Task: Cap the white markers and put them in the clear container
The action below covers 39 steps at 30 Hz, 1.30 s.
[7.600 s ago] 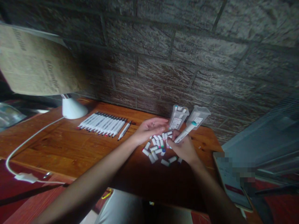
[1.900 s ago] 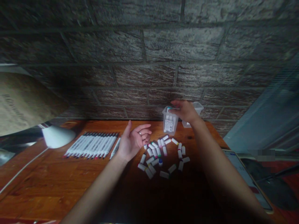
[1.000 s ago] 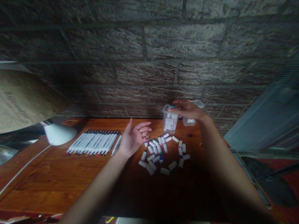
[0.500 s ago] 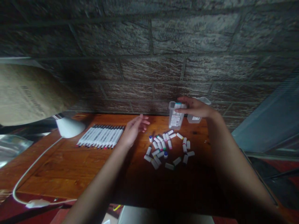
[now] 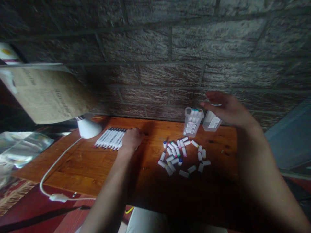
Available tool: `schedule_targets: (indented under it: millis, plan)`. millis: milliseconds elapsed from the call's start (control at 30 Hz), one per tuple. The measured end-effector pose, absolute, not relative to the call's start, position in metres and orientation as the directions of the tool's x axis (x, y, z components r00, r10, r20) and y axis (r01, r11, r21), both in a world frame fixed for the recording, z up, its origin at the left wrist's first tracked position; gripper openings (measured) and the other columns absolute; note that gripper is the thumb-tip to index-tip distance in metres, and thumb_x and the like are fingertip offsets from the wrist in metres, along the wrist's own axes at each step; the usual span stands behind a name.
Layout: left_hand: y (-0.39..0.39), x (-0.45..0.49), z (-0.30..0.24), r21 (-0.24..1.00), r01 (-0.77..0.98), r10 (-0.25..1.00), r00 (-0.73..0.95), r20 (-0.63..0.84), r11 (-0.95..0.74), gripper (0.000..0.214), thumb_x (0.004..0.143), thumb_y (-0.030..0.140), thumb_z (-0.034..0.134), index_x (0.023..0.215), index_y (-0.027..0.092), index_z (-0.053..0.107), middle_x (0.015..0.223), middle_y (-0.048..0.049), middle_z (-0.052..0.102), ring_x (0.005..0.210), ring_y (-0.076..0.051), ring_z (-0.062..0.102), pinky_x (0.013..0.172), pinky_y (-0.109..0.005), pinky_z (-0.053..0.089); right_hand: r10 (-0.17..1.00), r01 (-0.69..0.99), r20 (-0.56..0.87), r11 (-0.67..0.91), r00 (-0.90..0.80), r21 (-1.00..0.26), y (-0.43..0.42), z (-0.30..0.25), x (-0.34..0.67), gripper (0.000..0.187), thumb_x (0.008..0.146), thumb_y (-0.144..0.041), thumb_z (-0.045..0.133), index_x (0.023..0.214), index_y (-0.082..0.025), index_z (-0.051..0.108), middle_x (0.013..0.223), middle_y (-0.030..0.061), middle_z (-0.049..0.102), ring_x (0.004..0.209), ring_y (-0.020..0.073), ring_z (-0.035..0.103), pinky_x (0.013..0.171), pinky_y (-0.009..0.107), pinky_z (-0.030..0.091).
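Wooden desk (image 5: 80, 174), with loose white caps (image 5: 178, 152) nearest. Leftward, the left hand (image 5: 132, 139) curls over the right end of a row of markers (image 5: 112, 138); I cannot tell whether its grip holds one. Pinching one barrel lightly should keep the row straight. Beyond stand a box of markers (image 5: 198, 121) and a second box (image 5: 206, 123); the right hand (image 5: 225, 107) hangs before the latter, grip wide, holding nothing. Print on barrels and labels (image 5: 190, 127) is too small to read, the lampshade's (image 5: 58, 97) lettering blurred.

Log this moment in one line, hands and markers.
left hand: over right end of marker row, grip unclear | right hand: open, near right box | caps: scattered on table | left box: holds more markers
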<state>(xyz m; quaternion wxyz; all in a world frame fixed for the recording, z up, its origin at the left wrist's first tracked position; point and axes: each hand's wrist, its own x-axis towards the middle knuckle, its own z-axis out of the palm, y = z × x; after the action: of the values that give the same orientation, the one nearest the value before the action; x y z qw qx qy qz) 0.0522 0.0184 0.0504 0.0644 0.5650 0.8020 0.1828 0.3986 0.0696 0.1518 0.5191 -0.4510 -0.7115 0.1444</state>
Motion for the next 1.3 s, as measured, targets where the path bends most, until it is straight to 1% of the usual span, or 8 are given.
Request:
schedule_targets:
  millis: [167,333,400,500,567,700,933,1300]
  plan:
    - [0.02,0.064,0.044,0.462,0.844,0.95,-0.312,0.012,0.271,0.002,0.065,0.013,0.07,0.067,0.014,0.071,0.09,-0.0265,0.072,0.099,-0.042,0.065,0.082,-0.045,0.046,0.709,0.372,0.697,0.623,0.103,-0.688,0.028,0.168,0.382,0.019,0.088,-0.041,0.06,0.087,-0.025,0.07,0.088,0.0066,0.073,0.081,0.0228,0.07,0.069,0.037,0.057]
    - [0.021,0.071,0.045,0.61,0.774,0.976,-0.219,0.008,0.169,0.011,0.06,0.012,0.075,0.054,0.017,0.067,0.069,-0.0148,0.071,0.088,-0.035,0.069,0.076,-0.038,0.048,0.795,0.398,0.606,0.567,-0.035,-0.721,0.002,0.107,0.361,0.02,0.088,-0.039,0.058,0.086,-0.023,0.069,0.084,0.0034,0.073,0.073,0.0194,0.068,0.068,0.032,0.053]
    - [0.021,0.074,0.048,0.818,0.572,0.996,-0.09,-0.009,0.059,0.006,0.063,0.017,0.077,0.061,0.017,0.072,0.065,-0.0087,0.07,0.076,-0.028,0.069,0.069,-0.033,0.05,0.832,0.455,0.551,0.513,-0.057,-0.728,-0.006,0.076,0.354,0.025,0.09,-0.041,0.054,0.08,-0.023,0.068,0.073,0.0014,0.07,0.067,0.0187,0.065,0.064,0.03,0.051]
    - [0.019,0.081,0.055,0.999,-0.002,0.989,0.144,0.04,-0.04,0.02,0.066,0.019,0.081,0.085,0.013,0.077,0.078,-0.0081,0.074,0.07,-0.019,0.068,0.068,-0.028,0.053,0.844,0.517,0.531,0.486,-0.069,-0.705,-0.015,0.044,0.347,0.035,0.091,-0.045,0.052,0.066,-0.023,0.063,0.063,-0.0001,0.064,0.061,0.0179,0.06,0.061,0.029,0.046]
    - [0.015,0.088,0.061,0.971,-0.235,0.971,0.221,0.091,-0.037,0.026,0.068,0.017,0.081,0.093,0.011,0.076,0.085,-0.01,0.075,0.073,-0.016,0.069,0.073,-0.026,0.055,0.853,0.49,0.511,0.492,-0.106,-0.719,-0.017,0.036,0.345,0.038,0.091,-0.046,0.051,0.062,-0.024,0.06,0.06,-0.0005,0.061,0.058,0.0175,0.058,0.059,0.029,0.045]
    - [0.007,0.101,0.066,0.907,-0.421,0.951,0.272,0.15,-0.022,0.023,0.068,0.013,0.08,0.09,0.01,0.076,0.083,-0.0096,0.075,0.073,-0.016,0.07,0.077,-0.028,0.057,0.868,0.424,0.467,0.493,-0.172,-0.76,-0.016,0.032,0.34,0.037,0.092,-0.046,0.051,0.064,-0.024,0.063,0.064,0.0,0.064,0.061,0.0177,0.059,0.062,0.029,0.046]
    - [0.006,0.107,0.062,0.837,-0.546,0.942,0.268,0.204,-0.027,0.023,0.069,0.01,0.077,0.091,0.011,0.075,0.089,-0.0107,0.075,0.074,-0.018,0.072,0.076,-0.031,0.058,0.893,0.359,0.398,0.448,-0.207,-0.819,-0.011,0.025,0.34,0.035,0.091,-0.047,0.055,0.067,-0.023,0.066,0.059,-0.0012,0.06,0.057,0.0166,0.056,0.057,0.029,0.043]
    - [0.012,0.111,0.059,0.771,-0.637,0.945,0.244,0.217,-0.013,0.023,0.07,0.011,0.075,0.092,0.009,0.071,0.084,-0.0081,0.076,0.07,-0.016,0.073,0.071,-0.024,0.059,0.794,0.286,0.281,0.486,-0.538,-0.826,-0.015,0.024,0.346,0.025,0.081,-0.042,0.071,0.087,-0.019,0.073,0.081,0.005,0.073,0.072,0.0177,0.064,0.065,0.029,0.049]
